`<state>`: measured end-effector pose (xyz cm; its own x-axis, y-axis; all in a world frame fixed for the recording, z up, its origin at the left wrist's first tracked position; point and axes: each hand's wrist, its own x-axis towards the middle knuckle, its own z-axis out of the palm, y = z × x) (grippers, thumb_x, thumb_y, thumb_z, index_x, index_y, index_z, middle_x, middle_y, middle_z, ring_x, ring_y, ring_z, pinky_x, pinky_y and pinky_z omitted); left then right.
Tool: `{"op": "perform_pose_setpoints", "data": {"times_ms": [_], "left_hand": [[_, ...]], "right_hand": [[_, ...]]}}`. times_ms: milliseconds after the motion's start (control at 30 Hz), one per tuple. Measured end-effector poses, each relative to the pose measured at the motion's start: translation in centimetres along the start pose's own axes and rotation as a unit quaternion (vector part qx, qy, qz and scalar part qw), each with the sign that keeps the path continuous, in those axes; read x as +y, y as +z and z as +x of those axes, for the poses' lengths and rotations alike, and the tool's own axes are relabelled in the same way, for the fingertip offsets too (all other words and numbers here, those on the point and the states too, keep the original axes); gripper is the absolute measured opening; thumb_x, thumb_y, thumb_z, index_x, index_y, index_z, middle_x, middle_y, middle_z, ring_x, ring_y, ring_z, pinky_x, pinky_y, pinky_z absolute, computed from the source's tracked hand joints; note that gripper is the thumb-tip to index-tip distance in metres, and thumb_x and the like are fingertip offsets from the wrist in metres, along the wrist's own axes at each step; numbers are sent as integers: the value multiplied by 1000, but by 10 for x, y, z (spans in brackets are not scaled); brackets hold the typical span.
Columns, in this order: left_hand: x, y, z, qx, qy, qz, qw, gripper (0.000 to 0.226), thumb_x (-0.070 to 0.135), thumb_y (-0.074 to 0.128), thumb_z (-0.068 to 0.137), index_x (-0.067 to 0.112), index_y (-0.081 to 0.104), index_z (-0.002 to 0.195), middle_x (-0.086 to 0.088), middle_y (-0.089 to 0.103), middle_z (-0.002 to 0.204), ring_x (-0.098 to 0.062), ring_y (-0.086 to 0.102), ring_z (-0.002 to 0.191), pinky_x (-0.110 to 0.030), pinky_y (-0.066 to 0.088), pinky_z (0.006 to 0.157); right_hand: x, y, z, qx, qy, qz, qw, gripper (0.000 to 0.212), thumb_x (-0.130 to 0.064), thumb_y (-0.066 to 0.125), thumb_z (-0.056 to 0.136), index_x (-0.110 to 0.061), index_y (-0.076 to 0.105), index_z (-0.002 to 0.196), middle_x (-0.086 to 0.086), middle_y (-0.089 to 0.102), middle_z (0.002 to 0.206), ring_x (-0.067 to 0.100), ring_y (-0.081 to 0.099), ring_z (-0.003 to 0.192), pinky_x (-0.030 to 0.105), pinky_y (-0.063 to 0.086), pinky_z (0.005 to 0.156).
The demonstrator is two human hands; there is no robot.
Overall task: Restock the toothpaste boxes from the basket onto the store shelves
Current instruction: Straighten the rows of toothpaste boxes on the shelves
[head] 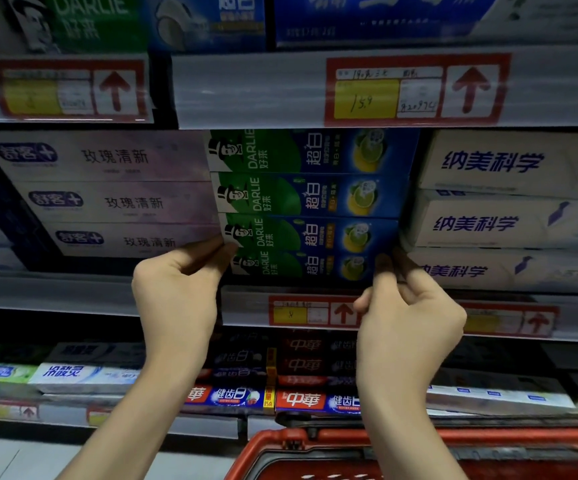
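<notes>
A stack of green-and-blue Darlie toothpaste boxes [310,195] fills the middle shelf's centre. My left hand [180,289] pinches the left end of the lowest Darlie box [301,268], thumb and fingers curled at its corner. My right hand [408,306] pinches that box's right end. The box lies flat on the shelf under the three others. The red basket [315,445] sits at the bottom edge of the view, below my arms; its contents are mostly out of frame.
White-lilac boxes [121,199] are stacked left of the Darlie stack, white boxes with blue lettering [488,223] right of it. Shelf rails carry red price tags [415,90]. The lower shelf holds red and blue boxes [301,400]. Another shelf of boxes runs above.
</notes>
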<state>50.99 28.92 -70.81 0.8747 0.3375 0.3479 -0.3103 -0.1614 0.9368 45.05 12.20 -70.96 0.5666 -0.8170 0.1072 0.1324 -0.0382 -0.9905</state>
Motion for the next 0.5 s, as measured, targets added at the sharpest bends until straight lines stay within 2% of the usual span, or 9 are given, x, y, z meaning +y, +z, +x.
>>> {"op": "perform_pose_setpoints", "data": {"times_ms": [67, 167, 267, 333, 433, 500], "left_hand": [[-1, 0, 2, 2, -2, -2, 1000, 20, 19, 85, 84, 22, 82, 103, 18, 79, 90, 3, 73, 93, -13, 53, 85], [-1, 1, 3, 4, -7, -4, 1000, 19, 19, 86, 83, 26, 82, 100, 18, 79, 89, 3, 73, 91, -9, 52, 80], [-4, 0, 3, 3, -3, -2, 1000, 20, 17, 86, 83, 21, 83, 102, 17, 79, 90, 6, 71, 89, -8, 52, 78], [-5, 0, 4, 1, -1, -3, 1000, 20, 16, 86, 83, 20, 83, 103, 17, 79, 89, 6, 71, 86, -7, 51, 75], [-5, 0, 3, -4, 6, -7, 1000, 20, 15, 85, 84, 19, 82, 103, 18, 79, 89, 7, 69, 83, -6, 49, 73], [-5, 0, 3, -6, 11, -7, 1000, 19, 15, 85, 83, 19, 82, 102, 20, 78, 88, 9, 67, 82, -6, 49, 74]], "right_hand": [[2, 1, 3, 22, -5, -8, 1000, 30, -20, 67, 99, -9, 73, 72, -1, 63, 49, 13, 54, 48, 37, 53, 67], [1, 6, 1, 56, -9, -16, 998, 31, -24, 70, 98, -18, 73, 68, -5, 63, 49, 12, 55, 48, 43, 58, 71], [-2, 11, -2, 91, -13, -12, 996, 32, -28, 72, 96, -27, 71, 64, -8, 64, 50, 12, 59, 50, 45, 58, 75], [-3, 14, -4, 109, -14, -10, 994, 33, -32, 73, 96, -30, 70, 63, -9, 64, 50, 13, 62, 54, 39, 57, 75], [-3, 16, -4, 124, -15, 1, 992, 28, -35, 75, 94, -29, 72, 67, -10, 65, 50, 12, 65, 56, 22, 50, 72], [-2, 16, -4, 129, -18, 0, 991, 30, -35, 75, 94, -30, 69, 64, -11, 65, 50, 10, 63, 54, 20, 49, 72]]}}
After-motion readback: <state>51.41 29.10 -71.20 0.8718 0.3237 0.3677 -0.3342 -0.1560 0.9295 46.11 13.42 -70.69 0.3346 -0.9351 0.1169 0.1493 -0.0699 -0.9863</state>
